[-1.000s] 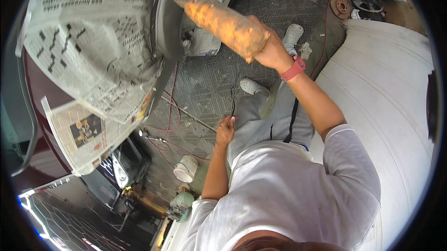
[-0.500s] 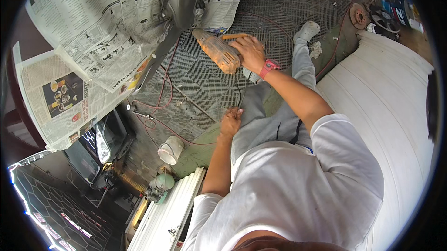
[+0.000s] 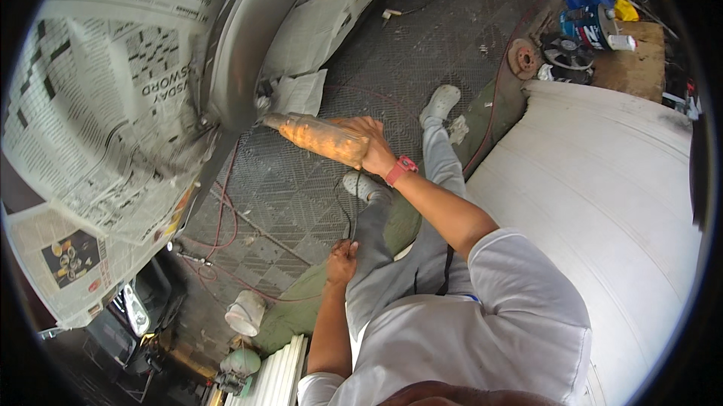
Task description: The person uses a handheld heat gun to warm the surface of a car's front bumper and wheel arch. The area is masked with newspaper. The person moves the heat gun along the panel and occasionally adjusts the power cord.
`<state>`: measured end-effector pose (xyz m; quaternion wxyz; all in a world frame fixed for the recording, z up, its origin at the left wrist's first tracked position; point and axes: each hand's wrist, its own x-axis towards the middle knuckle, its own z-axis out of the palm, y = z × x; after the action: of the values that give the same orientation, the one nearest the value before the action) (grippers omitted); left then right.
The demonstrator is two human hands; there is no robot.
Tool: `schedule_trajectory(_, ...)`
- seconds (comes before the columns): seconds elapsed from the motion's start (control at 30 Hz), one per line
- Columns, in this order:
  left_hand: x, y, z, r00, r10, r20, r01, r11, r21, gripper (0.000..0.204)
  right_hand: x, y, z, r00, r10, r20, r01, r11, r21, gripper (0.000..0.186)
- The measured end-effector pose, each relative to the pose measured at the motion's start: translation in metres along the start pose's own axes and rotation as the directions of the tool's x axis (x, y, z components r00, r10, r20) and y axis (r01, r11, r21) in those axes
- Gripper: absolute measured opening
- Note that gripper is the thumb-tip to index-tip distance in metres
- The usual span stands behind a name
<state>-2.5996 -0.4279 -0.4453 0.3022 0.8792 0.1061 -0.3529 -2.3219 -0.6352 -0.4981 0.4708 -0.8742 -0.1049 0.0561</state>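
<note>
My right hand (image 3: pixel 370 144), with a red watch at the wrist, is closed round the handle of a worn orange heat gun (image 3: pixel 320 140). Its tapered grey nose points left, close to the lower edge of a grey curved vehicle panel (image 3: pixel 235 67); whether it touches cannot be told. A dark power cord (image 3: pixel 349 210) hangs from the tool down to my left hand (image 3: pixel 342 261), which is closed on it above my left thigh. Newspaper sheets (image 3: pixel 105 97) cover the vehicle beside the panel, with more newspaper (image 3: pixel 301 92) behind the tool's nose.
A red hose (image 3: pixel 228 214) winds over the dark patterned floor mat. A white bucket (image 3: pixel 245 313) and a green tank (image 3: pixel 239 361) stand at lower left. A large white ribbed panel (image 3: pixel 602 172) lies at right. Beyond it are a rusty disc (image 3: pixel 524 59) and blue containers (image 3: pixel 586 25).
The view has shifted, so the surroundings appear lower and farther left. The heat gun has turned more level, its nose toward the panel's edge. My left hand still holds the cord.
</note>
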Motion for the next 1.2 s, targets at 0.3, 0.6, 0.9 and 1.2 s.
schedule_trajectory(0.3,0.034,0.060,0.008,0.998,-0.057,0.034,0.056,0.998,0.019,0.034,0.036,0.053,-0.108,0.943,0.104,-0.317,-0.062,0.988,0.140,0.032)
schedule_trajectory(0.6,0.080,0.117,-0.001,0.999,0.016,0.032,-0.015,0.999,-0.044,0.033,0.132,0.069,-0.212,0.856,0.324,-0.404,0.152,0.589,0.794,0.028)
schedule_trajectory(0.9,0.116,0.167,-0.009,0.999,0.047,-0.002,-0.047,0.997,-0.054,0.024,0.180,0.126,-0.257,0.823,0.471,-0.319,0.161,0.345,0.925,0.031)
schedule_trajectory(1.2,0.151,0.207,-0.006,0.998,0.054,0.042,-0.053,0.998,-0.031,0.030,0.228,0.198,-0.243,0.721,0.661,-0.209,0.208,0.081,0.975,0.020)
